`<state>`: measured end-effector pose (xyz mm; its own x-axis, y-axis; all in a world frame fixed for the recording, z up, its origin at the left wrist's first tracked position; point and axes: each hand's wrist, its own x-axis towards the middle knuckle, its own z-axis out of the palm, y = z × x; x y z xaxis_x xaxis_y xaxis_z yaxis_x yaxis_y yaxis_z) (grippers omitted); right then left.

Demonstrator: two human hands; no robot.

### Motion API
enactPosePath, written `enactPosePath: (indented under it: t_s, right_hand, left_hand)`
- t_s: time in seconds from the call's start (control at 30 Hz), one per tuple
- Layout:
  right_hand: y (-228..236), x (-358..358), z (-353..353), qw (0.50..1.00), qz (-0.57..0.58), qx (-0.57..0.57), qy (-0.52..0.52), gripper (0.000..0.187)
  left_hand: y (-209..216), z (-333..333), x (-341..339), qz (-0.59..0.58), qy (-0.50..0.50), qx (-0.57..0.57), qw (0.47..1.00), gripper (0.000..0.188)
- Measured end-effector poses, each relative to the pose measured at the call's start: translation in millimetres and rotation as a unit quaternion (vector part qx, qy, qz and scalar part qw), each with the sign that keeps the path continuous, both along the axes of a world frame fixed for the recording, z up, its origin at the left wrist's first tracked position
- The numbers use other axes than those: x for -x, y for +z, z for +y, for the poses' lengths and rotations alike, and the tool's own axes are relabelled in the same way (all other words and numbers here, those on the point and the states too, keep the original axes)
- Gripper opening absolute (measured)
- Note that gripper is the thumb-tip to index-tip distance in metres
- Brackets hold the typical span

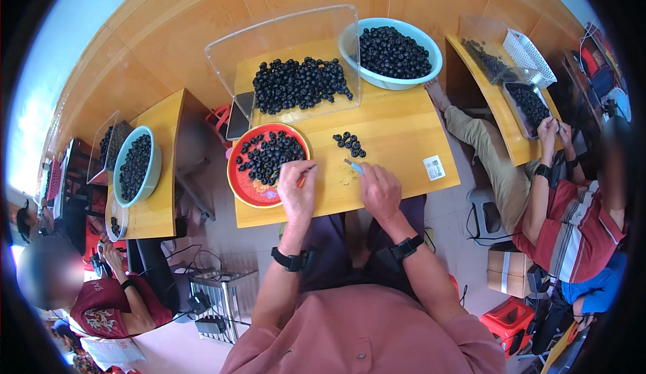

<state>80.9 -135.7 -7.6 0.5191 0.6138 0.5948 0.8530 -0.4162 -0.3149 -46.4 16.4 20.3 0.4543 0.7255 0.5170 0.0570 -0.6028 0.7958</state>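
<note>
Left hand (297, 191) curled; right hand (381, 192) grips blue-handled tool (357, 168).

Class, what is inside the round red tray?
The red tray holds many dark beads; its floor shows partly, but what the beads and left hand cover is hidden.

I can't tell whether the left hand (297, 189) pinches anything — too small — while the right hand (381, 192) hides part of the blue-handled tool (356, 168); a neighbour's head (51, 273) is blurred.

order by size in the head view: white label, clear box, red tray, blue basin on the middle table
1. Clear box
2. Red tray and blue basin, too alike to rank
3. White label
</note>
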Motion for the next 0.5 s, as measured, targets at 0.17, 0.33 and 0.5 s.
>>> enactPosePath:
  t_s: [0.17, 0.33, 0.5]
  right_hand:
    - [1.9, -3.6, -1.3, 1.000, 0.005, -0.015, 0.004, 0.017]
    - [-0.1, -3.2, 1.0, 0.999, -0.001, -0.033, 0.003, 0.016]
    - [-2.4, -3.8, -0.9, 1.000, 0.000, -0.027, -0.011, 0.017]
  left_hand:
    - [12.6, 39.1, 20.5, 0.078, 0.075, -0.073, 0.991, 0.017]
    - [27.8, 41.4, -7.0, 0.111, 0.010, -0.152, 0.982, 0.030]
    - [25.6, 42.2, -68.1, 0.202, -0.189, -0.174, 0.945, 0.034]
